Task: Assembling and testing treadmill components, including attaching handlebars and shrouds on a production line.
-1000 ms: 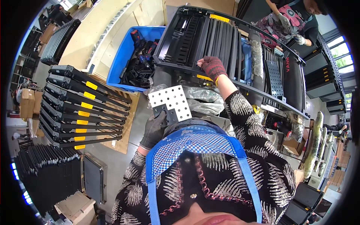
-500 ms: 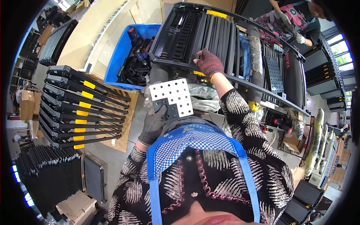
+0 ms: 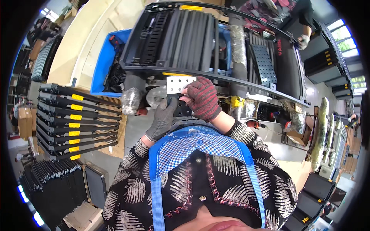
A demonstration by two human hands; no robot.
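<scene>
In front of my apron is a dotted sheet (image 3: 176, 85), white with dark dots on its far part and black on its near part. My left hand (image 3: 163, 120), in a grey glove, grips the sheet's left side with fingers closed. From the other side my right hand (image 3: 202, 99), in a red and black knit glove, is closed at the sheet's right edge. Its bent fingertips meet near the border between white and black; whether a small piece is pinched there I cannot make out. Just beyond both hands runs the near rail of a black frame (image 3: 227, 79).
Dark slats (image 3: 189, 42) lie inside the frame, with a plastic-wrapped roll (image 3: 238, 46) and a blue dotted panel (image 3: 262, 63) farther right. A blue bin (image 3: 98, 73) and stacked black frames with yellow labels (image 3: 77, 115) stand left. A co-worker's gloved hand (image 3: 303, 41) is at the far right.
My right hand has left the black frame's rail and come back to the sheet. The sheet now sits farther right, partly covered by my hands. The co-worker's hands have moved apart.
</scene>
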